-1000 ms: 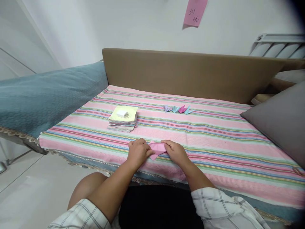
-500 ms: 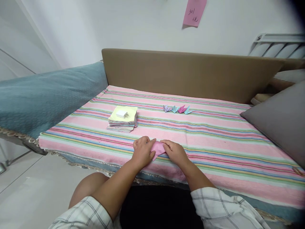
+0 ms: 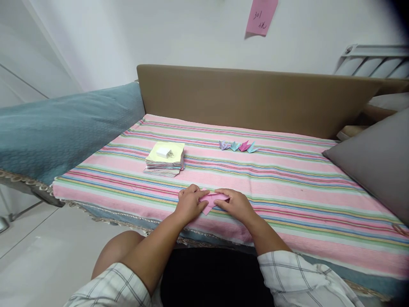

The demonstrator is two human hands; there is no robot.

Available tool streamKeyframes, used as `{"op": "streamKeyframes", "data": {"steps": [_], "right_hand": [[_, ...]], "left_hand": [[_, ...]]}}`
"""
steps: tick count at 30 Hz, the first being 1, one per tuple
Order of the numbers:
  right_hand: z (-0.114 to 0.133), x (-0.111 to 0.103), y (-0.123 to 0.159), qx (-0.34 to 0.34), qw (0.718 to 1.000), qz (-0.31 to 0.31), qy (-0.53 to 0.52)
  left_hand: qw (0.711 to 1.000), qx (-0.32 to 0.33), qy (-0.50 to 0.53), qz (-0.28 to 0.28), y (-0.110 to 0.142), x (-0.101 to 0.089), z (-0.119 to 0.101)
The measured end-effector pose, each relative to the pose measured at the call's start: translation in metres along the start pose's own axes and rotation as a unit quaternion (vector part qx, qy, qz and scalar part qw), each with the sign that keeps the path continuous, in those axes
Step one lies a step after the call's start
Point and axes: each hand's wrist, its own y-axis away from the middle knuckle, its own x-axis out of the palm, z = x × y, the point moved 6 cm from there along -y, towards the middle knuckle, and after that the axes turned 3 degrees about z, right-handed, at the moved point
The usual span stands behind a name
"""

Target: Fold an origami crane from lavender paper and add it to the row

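A pink sheet of paper, partly folded, lies on the striped cloth near its front edge. My left hand presses on the paper's left side with curled fingers. My right hand holds down its right side, fingers pinched along the top fold. Both hands cover most of the sheet. Farther back lies a stack of coloured paper squares with a small white charger on top. A row of several small folded paper pieces sits beyond the hands.
A tan padded backrest runs along the far side. A teal cover drapes over the left arm. A grey cushion stands at the right. A pink note hangs on the wall.
The paper has been folded narrower. My right hand's fingers have moved onto its upper edge, and my left hand has shifted slightly right.
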Motion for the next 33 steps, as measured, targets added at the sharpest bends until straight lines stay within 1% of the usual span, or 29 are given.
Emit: {"op": "streamKeyframes", "data": {"steps": [5,9,14,17,25,33], "right_hand": [[0.000,0.002,-0.001,-0.022,1.000,-0.001,0.013],[0.002,0.004,0.000,-0.045,0.999,0.000,0.031],[0.004,0.005,-0.001,-0.049,0.998,0.001,0.047],[0.005,0.005,-0.001,-0.051,0.997,0.003,0.057],[0.008,0.006,0.001,-0.055,0.996,-0.001,0.069],[0.008,0.007,0.000,-0.056,0.996,-0.013,0.072]], "left_hand": [[0.999,-0.005,0.034,-0.007,-0.003,-0.001,0.007],[0.999,-0.007,0.049,-0.009,-0.004,-0.003,0.006],[0.998,-0.048,0.047,-0.020,-0.007,-0.012,0.006],[0.998,-0.044,0.036,-0.018,-0.011,-0.015,0.006],[0.998,-0.046,0.025,-0.020,-0.015,-0.015,0.011],[0.999,-0.033,0.012,0.001,-0.016,-0.015,0.009]]}}
